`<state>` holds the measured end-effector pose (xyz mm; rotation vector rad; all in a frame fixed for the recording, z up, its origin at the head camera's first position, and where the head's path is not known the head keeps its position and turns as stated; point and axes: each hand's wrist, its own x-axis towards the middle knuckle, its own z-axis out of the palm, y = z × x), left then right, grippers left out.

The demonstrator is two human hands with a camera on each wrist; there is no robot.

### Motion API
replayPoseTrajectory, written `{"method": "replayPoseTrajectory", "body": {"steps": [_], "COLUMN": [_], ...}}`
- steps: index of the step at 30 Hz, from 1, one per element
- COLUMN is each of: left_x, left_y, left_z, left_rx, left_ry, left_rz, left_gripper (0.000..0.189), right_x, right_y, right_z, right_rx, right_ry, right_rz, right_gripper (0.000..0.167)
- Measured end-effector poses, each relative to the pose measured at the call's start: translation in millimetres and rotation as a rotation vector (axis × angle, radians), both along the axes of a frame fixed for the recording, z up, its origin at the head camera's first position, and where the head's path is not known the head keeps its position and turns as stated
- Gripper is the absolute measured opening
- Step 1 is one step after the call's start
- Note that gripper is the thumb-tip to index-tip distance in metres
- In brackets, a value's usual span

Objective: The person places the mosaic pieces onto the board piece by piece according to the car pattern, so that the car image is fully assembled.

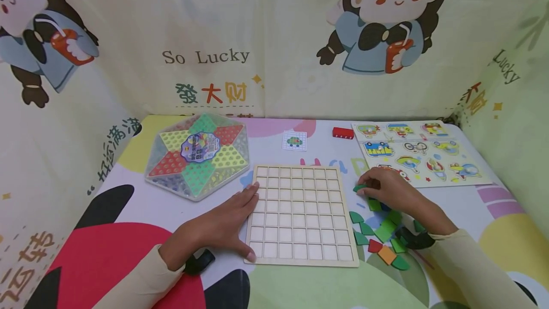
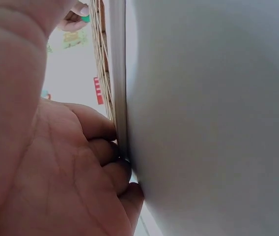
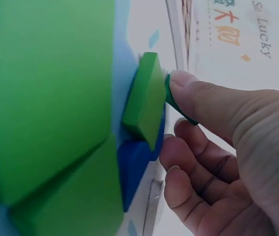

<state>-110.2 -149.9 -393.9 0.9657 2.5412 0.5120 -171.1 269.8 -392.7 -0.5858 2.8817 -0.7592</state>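
A square wooden grid board (image 1: 303, 195) lies in front of me, its cells bare. Along its left edge rests my left hand (image 1: 225, 218), fingers stretched toward the upper side and thumb at the lower left corner; the left wrist view has the fingertips against the board's rim. Right of the board, my right hand (image 1: 392, 192) pinches a dark green piece (image 3: 176, 102) between thumb and fingers. Below that hand lies a loose pile of light green squares (image 1: 386, 229), dark green quarter-round pieces (image 1: 356, 217), a red piece (image 1: 375, 246) and an orange square (image 1: 387, 255). Blue pieces (image 3: 133, 167) are partly covered.
A hexagonal Chinese checkers box (image 1: 197, 156) sits at the back left. Behind the board lies a small pattern card (image 1: 294, 141), with a red block (image 1: 343, 133) to its right. A vehicle picture puzzle board (image 1: 420, 154) occupies the back right. Printed cloth walls (image 1: 291, 61) enclose the table.
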Motion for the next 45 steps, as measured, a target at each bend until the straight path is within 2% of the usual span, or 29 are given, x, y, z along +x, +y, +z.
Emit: {"method": "replayPoseTrajectory", "body": {"steps": [7,12,16,23,29,37,45], "left_x": [0.7,1.0,0.6,0.1,0.1,-0.3,-0.3], "left_y": [0.7,1.4,1.9,3.0,2.9,2.8,3.0], "left_z": [0.8,-1.0,-1.7,-2.8,-3.3,0.2,2.7], "left_rx": [-0.002,-0.009,-0.02,-0.027,-0.039,-0.037,-0.038], "left_ry": [0.016,0.016,0.023,0.017,0.02,0.024,0.023], "left_rz": [0.001,0.001,-0.001,0.003,0.002,-0.005,-0.012], "left_gripper": [0.129,0.129,0.129,0.13,0.131,0.13,0.129], "right_x": [-1.2,-4.2,-7.3,-10.5,-11.5,-12.4,-12.8], "right_y": [-1,-8,-18,-40,-59,-85,-114], "right_z": [7.2,13.2,16.7,19.2,21.5,22.5,20.8], "right_rx": [0.0,-0.041,-0.061,-0.07,-0.105,-0.182,-0.266], "right_ry": [-0.001,0.049,0.063,0.035,0.056,0.013,-0.07], "right_rz": [-0.015,0.026,0.054,0.083,0.119,0.181,0.237], "right_gripper": [0.011,0.016,0.017,0.025,0.027,0.024,0.02]}}
